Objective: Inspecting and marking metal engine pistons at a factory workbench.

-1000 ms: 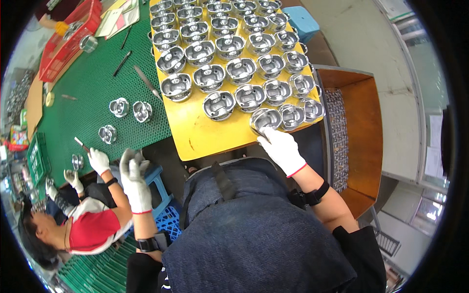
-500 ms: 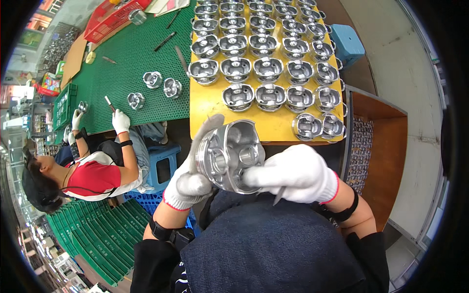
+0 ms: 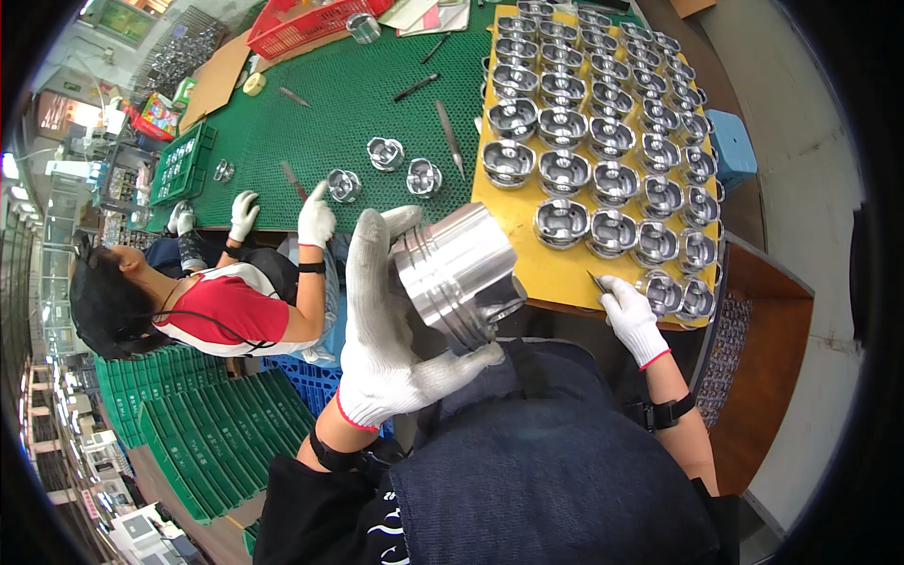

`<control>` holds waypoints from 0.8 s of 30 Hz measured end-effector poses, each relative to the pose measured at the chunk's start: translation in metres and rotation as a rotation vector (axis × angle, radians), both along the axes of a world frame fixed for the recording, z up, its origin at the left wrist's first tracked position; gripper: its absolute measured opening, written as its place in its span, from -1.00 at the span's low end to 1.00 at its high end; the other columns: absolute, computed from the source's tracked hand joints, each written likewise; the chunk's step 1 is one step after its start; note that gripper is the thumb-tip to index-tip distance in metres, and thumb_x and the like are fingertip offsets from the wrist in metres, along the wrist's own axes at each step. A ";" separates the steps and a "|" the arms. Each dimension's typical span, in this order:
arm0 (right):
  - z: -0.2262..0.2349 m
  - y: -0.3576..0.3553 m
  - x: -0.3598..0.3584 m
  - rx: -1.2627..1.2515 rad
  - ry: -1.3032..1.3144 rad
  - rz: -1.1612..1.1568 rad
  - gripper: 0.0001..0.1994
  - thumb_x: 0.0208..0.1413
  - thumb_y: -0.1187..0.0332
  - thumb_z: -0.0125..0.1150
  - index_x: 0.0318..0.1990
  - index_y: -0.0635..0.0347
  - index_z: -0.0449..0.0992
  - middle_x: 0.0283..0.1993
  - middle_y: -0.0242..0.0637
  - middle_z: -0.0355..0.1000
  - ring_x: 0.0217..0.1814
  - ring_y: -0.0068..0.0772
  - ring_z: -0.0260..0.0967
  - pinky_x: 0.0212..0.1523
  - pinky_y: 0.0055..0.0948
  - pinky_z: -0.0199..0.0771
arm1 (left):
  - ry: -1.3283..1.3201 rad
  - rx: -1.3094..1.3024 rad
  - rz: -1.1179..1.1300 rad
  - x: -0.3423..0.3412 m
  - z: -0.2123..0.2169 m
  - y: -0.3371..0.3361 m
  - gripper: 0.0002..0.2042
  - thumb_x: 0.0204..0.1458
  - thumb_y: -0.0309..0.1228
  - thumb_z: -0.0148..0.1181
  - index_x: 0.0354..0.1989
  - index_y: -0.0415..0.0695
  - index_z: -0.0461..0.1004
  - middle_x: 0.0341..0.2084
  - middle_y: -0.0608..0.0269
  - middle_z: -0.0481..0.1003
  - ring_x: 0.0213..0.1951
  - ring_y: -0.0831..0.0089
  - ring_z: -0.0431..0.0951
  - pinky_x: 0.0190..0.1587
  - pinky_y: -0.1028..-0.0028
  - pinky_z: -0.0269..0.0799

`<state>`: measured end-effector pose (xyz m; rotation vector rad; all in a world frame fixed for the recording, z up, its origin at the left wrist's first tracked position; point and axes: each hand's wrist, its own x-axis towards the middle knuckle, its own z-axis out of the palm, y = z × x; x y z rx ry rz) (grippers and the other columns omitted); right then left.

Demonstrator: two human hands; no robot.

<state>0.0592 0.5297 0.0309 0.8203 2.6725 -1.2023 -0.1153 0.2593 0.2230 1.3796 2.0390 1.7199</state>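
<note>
A shiny metal piston [image 3: 463, 268] rests in my gloved left hand [image 3: 381, 330], in front of the yellow board. Its grooved outer side faces up, and my fingers and thumb are spread around it. Away from it, at the front edge of the yellow board [image 3: 556, 282], my gloved right hand [image 3: 629, 318] is closed on a thin, dark, pointed tool [image 3: 595, 280]; most of the tool is hidden in the glove. Rows of similar pistons [image 3: 563, 174] stand on the board, hollow side up, the closest just right of my right hand.
On the green mat [image 3: 320, 113] lie three loose pistons [image 3: 385, 153], a pointed blade [image 3: 450, 137] and a black pen [image 3: 416, 87]. A co-worker [image 3: 226, 301] in white gloves sits at left. A red basket [image 3: 301, 26] stands at the back, a blue stool [image 3: 730, 146] right of the board.
My right hand has left the piston and moved right to the board's edge. The piston has turned from its hollow side to its grooved side. The whole view has swung left.
</note>
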 end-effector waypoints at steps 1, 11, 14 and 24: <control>0.002 -0.004 -0.002 -0.087 -0.030 -0.094 -0.68 0.11 0.38 0.01 0.02 0.24 0.41 -0.08 -0.09 0.45 -0.18 -0.20 0.47 -0.11 -0.36 0.43 | 0.060 -0.032 0.038 -0.006 0.002 -0.005 0.27 -0.44 -0.51 0.52 0.36 -0.17 -0.45 0.25 -0.08 0.00 0.24 0.09 0.17 0.21 0.16 0.24; -0.007 -0.010 -0.004 -0.168 0.003 -0.233 -0.70 0.10 0.42 -0.01 0.00 0.26 0.42 -0.22 -0.22 0.46 -0.56 -0.55 0.31 -0.45 -0.51 0.38 | -1.598 0.671 -0.790 -0.045 -0.002 -0.009 -0.19 -0.06 -0.18 0.26 0.32 -0.07 -0.09 0.19 -0.32 -0.01 0.14 -0.38 0.13 -0.07 0.02 0.51; -0.010 -0.011 -0.004 -0.177 0.007 -0.252 -0.70 0.10 0.42 -0.02 0.00 0.27 0.42 -0.24 -0.22 0.46 -0.57 -0.55 0.31 -0.45 -0.51 0.38 | -1.622 0.734 -1.212 -0.054 -0.006 0.005 -0.25 0.04 -0.14 0.13 0.34 -0.02 -0.13 0.23 -0.36 -0.11 0.15 -0.47 0.10 -0.07 -0.05 0.49; -0.009 -0.013 -0.004 -0.196 0.038 -0.275 -0.69 0.09 0.42 -0.01 0.00 0.27 0.42 -0.25 -0.23 0.46 -0.57 -0.56 0.30 -0.46 -0.51 0.37 | -1.863 0.943 -1.574 -0.043 -0.054 -0.007 -0.32 0.15 -0.17 0.02 0.35 0.01 -0.20 0.25 -0.31 -0.18 0.16 -0.46 0.03 -0.09 -0.12 0.49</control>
